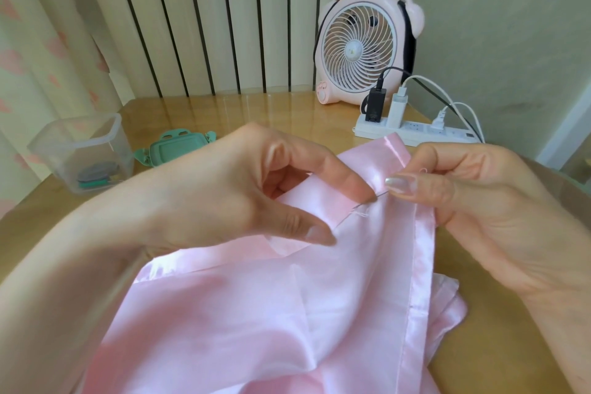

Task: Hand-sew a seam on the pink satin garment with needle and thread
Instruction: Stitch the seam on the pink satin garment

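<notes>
1. The garment (256, 313) lies on the near part of the table (224, 115), spreading toward the front edge of the view.
2. The left hand (230, 189) holds a fold of the garment from the left; the right hand (479, 198) is at the garment's right edge.
3. The needle (375, 196) sits between the two hands, pinched by the right hand, its tip in the fold.
4. The storage container (83, 150) stands on the table at far left, with small items inside.
5. Its lid (174, 149) lies just right of it.
6. The power strip (415, 133) lies behind the garment at right, with chargers plugged into it.
7. The desk fan (358, 48) stands behind the power strip.
</notes>
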Available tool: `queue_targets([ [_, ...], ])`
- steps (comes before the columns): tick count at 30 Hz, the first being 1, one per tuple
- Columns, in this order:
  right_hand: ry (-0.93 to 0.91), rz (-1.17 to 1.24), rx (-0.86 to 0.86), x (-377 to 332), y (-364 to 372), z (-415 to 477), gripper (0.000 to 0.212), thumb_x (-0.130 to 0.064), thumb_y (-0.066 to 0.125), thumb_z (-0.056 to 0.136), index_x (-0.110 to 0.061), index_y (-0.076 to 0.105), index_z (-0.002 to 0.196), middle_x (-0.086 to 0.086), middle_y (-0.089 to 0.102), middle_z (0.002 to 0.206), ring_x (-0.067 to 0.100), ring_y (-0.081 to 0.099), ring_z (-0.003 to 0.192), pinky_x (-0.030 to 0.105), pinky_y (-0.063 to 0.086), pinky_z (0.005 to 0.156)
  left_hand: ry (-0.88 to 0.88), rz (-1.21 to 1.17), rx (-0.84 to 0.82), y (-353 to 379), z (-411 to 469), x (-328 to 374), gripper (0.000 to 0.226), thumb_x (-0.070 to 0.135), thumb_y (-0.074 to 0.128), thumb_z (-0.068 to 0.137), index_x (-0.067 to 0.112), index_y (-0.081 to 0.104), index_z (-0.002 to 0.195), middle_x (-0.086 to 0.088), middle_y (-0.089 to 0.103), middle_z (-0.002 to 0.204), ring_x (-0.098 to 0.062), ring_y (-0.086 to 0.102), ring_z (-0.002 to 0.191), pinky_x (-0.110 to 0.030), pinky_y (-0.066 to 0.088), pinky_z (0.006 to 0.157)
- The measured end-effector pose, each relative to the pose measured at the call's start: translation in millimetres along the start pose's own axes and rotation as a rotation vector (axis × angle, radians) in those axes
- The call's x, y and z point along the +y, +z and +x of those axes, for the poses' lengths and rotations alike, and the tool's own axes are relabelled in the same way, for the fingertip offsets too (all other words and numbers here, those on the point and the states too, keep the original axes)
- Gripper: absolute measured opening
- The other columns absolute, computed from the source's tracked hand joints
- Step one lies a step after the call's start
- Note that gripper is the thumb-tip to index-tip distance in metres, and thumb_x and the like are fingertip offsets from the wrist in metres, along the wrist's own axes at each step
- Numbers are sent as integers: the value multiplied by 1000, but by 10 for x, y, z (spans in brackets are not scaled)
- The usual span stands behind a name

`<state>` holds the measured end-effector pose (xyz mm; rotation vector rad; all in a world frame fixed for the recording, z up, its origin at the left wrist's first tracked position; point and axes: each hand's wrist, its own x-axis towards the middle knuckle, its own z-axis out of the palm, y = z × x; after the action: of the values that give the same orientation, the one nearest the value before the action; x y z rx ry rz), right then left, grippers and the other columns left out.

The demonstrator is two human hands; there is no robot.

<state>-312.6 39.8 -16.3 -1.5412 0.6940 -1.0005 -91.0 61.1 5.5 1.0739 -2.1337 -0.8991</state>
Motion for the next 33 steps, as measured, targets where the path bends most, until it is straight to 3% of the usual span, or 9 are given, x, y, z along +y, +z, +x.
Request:
queue_targets([
  [4,-12,-5,18,8,0,5,43,-45,88,43,-11,67,61,11,59,58,27,41,58,34,28,59,25,-39,-9,15,7,23,48,30,80,65,5,69,105,24,58,64,7,56,59,1,36,55],
  [14,-28,-53,37,-17,1,-18,28,-31,81,54,-9,67,61,9,63,57,20,55,52,26,42,47,21,-43,32,28,29,21,46,27,79,65,10,69,106,29,57,62,10,56,59,2,36,54],
  [26,-33,-73,69,-19,4,-27,34,-36,85,50,-9,67,60,11,65,58,21,55,52,25,44,46,17,-37,38,36,24,53,47,26,78,64,6,69,106,30,55,60,8,56,58,1,36,54],
  [33,-38,-86,66,-28,5,-31,27,-30,80,52,-7,67,60,14,65,58,23,56,52,26,46,47,-7,3,62,48,21,80,49,29,76,61,4,69,102,27,53,56,7,53,54,0,34,51],
])
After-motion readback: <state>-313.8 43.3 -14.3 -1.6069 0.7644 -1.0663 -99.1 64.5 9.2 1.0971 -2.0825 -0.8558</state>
